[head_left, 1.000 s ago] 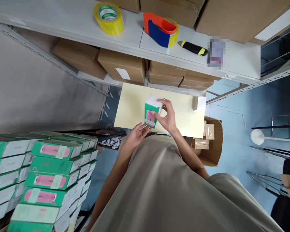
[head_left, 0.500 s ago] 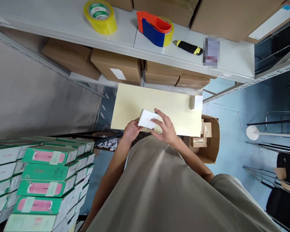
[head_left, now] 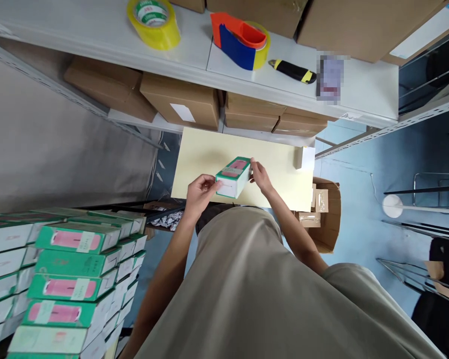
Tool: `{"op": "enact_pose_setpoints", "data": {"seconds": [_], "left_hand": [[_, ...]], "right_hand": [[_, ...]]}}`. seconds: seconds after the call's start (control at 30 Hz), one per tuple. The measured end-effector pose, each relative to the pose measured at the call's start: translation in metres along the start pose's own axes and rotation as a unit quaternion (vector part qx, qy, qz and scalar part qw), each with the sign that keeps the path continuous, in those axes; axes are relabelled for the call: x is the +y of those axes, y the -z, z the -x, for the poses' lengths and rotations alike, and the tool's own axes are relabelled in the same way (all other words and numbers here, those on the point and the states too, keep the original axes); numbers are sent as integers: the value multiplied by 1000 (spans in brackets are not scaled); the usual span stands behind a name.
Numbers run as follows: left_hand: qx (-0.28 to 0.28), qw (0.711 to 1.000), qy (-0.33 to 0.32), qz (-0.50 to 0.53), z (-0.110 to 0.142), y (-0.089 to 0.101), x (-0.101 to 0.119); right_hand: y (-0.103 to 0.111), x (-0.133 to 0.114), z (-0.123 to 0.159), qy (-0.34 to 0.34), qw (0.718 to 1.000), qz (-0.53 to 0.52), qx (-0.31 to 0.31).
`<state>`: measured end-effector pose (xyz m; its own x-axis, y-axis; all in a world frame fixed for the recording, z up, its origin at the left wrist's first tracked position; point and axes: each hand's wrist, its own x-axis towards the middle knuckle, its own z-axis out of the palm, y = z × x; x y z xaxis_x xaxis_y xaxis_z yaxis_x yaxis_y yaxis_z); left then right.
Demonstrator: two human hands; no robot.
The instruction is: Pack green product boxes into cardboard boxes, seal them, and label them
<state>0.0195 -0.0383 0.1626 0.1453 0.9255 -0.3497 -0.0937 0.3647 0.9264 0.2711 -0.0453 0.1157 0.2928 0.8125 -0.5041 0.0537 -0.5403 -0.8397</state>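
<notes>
A long green and white box (head_left: 233,176) with a pink picture on top is held level between both hands over a pale yellow table (head_left: 202,154). My left hand (head_left: 199,190) grips its near end with curled fingers. My right hand (head_left: 259,174) pinches the far end. A small white and tan box (head_left: 304,157) stands at the table's right edge, away from both hands.
A stack of several matching green boxes (head_left: 67,269) fills the lower left. The white shelf (head_left: 97,35) above carries a yellow tape roll (head_left: 153,17), an orange and blue tape dispenser (head_left: 240,40) and a utility knife (head_left: 292,71). An open carton (head_left: 327,214) sits right of the table.
The box was turned from upright, through its white side, to lying level with the green face up. My left hand moved from beneath it to gripping its near end.
</notes>
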Motion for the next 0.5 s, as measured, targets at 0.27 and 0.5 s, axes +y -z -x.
{"op": "enact_pose_setpoints", "data": {"seconds": [0.27,0.5], "left_hand": [[15,997,-59,-36,-55,-24,27],[-2,999,-42,-18,-51,-28,22]], "right_hand": [[-35,23,31,-216,942,-73,-245],[-29,23,29,-241,934,-134,-230]]}}
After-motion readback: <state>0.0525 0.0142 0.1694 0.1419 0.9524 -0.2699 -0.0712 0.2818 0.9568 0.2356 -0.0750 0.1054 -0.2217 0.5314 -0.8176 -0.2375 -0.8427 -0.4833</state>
